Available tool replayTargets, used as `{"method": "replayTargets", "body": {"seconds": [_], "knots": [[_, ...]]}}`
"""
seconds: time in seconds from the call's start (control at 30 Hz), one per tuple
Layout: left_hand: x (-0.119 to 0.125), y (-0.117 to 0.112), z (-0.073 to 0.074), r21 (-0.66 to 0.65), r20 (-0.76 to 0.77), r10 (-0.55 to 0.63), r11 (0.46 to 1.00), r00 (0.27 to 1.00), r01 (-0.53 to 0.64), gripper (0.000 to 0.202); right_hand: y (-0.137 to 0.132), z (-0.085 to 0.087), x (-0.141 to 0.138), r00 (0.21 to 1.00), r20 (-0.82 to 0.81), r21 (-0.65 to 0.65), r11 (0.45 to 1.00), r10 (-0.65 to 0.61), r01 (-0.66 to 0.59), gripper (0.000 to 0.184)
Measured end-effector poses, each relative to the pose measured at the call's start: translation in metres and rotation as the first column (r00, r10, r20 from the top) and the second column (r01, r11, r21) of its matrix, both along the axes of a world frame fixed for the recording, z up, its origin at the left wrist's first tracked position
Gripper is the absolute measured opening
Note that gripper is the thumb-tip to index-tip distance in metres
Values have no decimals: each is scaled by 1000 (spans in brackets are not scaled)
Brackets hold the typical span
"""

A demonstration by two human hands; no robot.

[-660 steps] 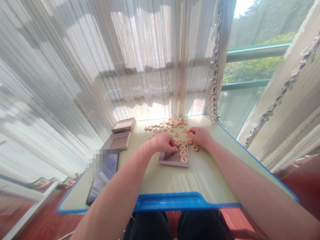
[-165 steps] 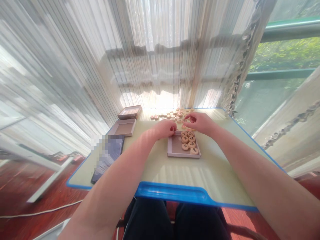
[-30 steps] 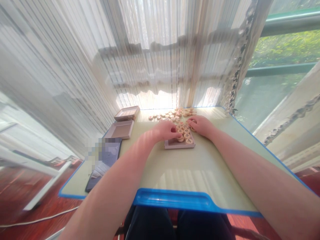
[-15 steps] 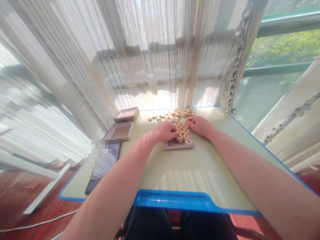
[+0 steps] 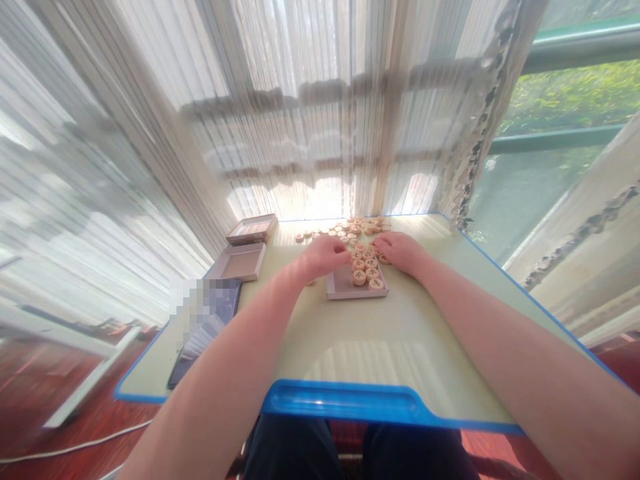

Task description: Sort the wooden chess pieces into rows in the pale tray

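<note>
Head view: open box (image 5: 343, 287) holds wooden discs (image 5: 371, 273) in right half.

Seen from the camera on your head, the single view looks forward and down along both forearms to the table (image 5: 395, 347), its blue near edge low in the frame, close to you. Your left hand (image 5: 326, 256) and right hand (image 5: 400, 252) meet at the box (image 5: 341, 285) mid-frame, farther off. The curtain (image 5: 300, 100) fills the upper half, with the window (image 5: 565, 133) at upper right.

Home: sheer curtains (image 5: 280, 133), window-side table (image 5: 400, 333)
</note>
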State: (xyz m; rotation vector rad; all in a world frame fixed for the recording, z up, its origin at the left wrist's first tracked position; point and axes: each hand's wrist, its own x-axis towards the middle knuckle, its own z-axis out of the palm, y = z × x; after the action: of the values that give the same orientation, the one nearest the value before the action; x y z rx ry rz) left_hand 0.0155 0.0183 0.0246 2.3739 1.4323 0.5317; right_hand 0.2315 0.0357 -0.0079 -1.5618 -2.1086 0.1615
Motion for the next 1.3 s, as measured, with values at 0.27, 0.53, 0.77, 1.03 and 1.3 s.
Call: {"method": "replayTargets", "body": {"seconds": [0.27,0.53,0.77,1.03,1.3], "knots": [[-28,31,-28,202,-6,346,919,938,-338,42,16,-10,17,913,-166,112,913,-372,392,46],[-27,39,-38,15,146,345,936,927,-351,43,22,-9,19,940,13,-184,923,-340,337,61],[-32,52,-43,-81,480,337,936,810,-342,40,13,-9,7,985,125,-7,993,-115,117,51],[-44,55,-46,-116,551,408,901,728,-417,46,17,-12,7,987,159,-83,996,-15,28,47],[-46,60,-52,-128,541,401,908,739,-399,43,24,-12,9,986,161,-47,998,-42,50,49]]}}
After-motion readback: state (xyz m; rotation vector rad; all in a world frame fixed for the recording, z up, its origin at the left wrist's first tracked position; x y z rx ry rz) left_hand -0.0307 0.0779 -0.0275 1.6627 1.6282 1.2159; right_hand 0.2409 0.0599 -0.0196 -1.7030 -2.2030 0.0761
